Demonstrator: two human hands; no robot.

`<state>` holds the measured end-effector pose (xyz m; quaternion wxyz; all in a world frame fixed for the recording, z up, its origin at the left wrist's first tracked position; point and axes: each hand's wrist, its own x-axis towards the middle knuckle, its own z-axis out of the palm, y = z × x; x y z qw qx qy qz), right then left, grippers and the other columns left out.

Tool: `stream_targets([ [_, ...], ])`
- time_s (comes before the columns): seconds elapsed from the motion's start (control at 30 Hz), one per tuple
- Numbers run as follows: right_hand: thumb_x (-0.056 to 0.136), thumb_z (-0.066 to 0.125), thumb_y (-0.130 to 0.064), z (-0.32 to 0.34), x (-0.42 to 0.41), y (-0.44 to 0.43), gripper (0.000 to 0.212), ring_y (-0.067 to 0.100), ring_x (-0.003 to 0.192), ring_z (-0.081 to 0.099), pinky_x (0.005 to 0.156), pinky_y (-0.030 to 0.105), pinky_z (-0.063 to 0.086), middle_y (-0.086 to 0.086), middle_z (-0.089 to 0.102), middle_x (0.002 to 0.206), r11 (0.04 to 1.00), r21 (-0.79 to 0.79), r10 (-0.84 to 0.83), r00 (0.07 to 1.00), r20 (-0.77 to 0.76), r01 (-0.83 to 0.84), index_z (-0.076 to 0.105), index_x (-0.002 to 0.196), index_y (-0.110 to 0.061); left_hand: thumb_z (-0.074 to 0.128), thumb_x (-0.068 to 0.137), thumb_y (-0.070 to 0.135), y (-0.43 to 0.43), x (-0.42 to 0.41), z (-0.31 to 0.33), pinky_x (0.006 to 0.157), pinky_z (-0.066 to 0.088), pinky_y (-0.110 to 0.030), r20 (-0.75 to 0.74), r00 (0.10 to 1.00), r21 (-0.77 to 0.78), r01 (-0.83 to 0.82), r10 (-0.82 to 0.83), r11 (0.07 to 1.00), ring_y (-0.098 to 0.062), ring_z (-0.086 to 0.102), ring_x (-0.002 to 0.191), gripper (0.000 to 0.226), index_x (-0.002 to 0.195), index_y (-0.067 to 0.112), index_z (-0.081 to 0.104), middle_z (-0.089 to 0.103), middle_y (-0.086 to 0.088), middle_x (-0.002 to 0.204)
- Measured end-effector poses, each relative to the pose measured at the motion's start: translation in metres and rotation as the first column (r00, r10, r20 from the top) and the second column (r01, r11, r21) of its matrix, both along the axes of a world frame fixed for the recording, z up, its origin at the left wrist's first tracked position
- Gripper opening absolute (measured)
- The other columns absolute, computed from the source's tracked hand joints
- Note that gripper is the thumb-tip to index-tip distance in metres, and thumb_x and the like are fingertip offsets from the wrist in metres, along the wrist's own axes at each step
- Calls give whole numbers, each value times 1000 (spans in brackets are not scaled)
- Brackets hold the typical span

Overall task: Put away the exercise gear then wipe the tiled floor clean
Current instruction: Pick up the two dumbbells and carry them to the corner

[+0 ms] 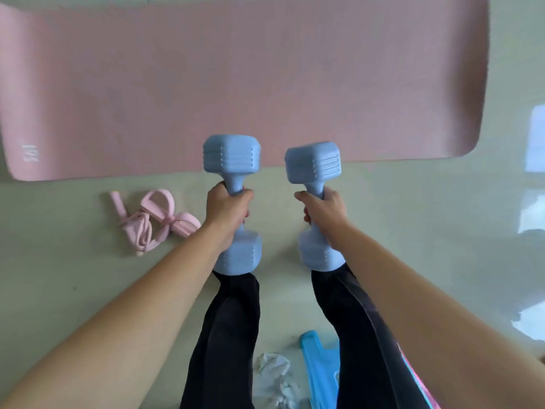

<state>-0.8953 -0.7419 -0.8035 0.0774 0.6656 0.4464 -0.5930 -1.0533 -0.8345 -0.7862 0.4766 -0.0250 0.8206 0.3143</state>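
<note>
A glossy pale tiled floor (413, 202) fills my view, with a pink exercise mat (236, 78) spread flat across its far side. Just short of the mat's near edge I have the left hand (228, 212) wrapped fully round the handle of one blue dumbbell (232, 156). The right hand (324, 214) is curled the same way round the second dumbbell (313, 163). Both weights seem to be lifted off the tiles. I judge the grip sits mid-bar so the heavy heads balance for carrying away.

Near the mat's left end, just off its near edge, a pink pull-rope (159, 219) lies bundled. Farthest from the mat, between the dark-trousered legs (227, 335), sit a crumpled white cloth (272, 376) and a blue plastic piece (320, 370), probably waiting for the wiping.

I count two dumbbells, one mat, one pull-rope and one cloth.
</note>
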Motion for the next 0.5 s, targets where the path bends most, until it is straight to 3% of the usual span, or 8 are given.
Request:
stream_targets([
  [0.13, 77, 70, -38, 169, -15, 36, 26, 14, 44, 54, 60, 37, 48, -2, 53, 53, 984, 169, -38, 990, -134, 61, 57, 73, -15, 62, 83, 14, 38, -11, 170, 56, 40, -31, -113, 993, 152, 43, -26, 987, -20, 47, 56, 9, 81, 9, 54, 51, -6, 62],
  [0.27, 80, 70, -31, 347, -13, 65, 26, 16, 45, 53, 57, 32, 45, 1, 53, 53, 918, 340, -98, 948, -302, 203, 54, 69, -13, 61, 86, 16, 70, -18, 338, 56, 43, -32, -266, 962, 328, 155, -66, 932, -22, 50, 54, 10, 79, 11, 55, 53, -5, 60],
  [0.37, 85, 66, -23, 466, 10, 69, 27, 15, 44, 50, 51, 26, 43, 7, 51, 55, 821, 466, -132, 902, -410, 332, 52, 67, -8, 63, 89, 21, 90, -13, 445, 56, 44, -32, -370, 926, 482, 258, -73, 837, -19, 50, 53, 15, 79, 13, 55, 54, -2, 59],
  [0.5, 82, 66, -20, 586, 63, 67, 25, 20, 45, 48, 56, 32, 41, 11, 52, 54, 646, 555, -212, 822, -529, 524, 53, 63, -10, 64, 91, 27, 119, 19, 561, 56, 44, -31, -471, 877, 629, 412, -99, 659, -15, 49, 51, 20, 79, 14, 54, 53, -1, 60],
])
